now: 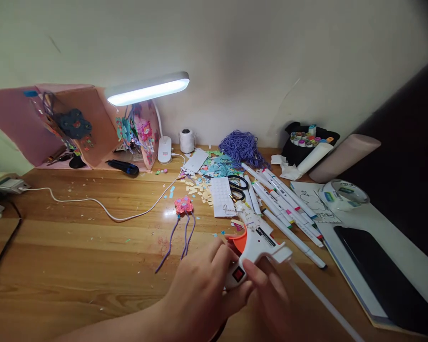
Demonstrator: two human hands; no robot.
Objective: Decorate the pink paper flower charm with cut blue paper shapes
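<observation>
A white glue gun (258, 240) with an orange trigger and a red switch is held low at the centre right, its nozzle pointing up toward the scissors. My left hand (199, 280) has its fingers closed around the handle from the left. From below and the right, my right hand (271, 294) presses its fingers against the same handle. A long white glue stick (324, 299) sticks out of the gun's rear. Left of the gun, a pink paper flower (183, 205) with purple strings lies on the wooden table.
Markers (288, 209), black scissors (238, 185) and paper scraps (199, 190) lie beyond the gun. Purple yarn (242, 148) sits near the wall. A phone (378, 275) and tape roll (344, 194) are right. A lamp (150, 90) overhangs a white cable (117, 219).
</observation>
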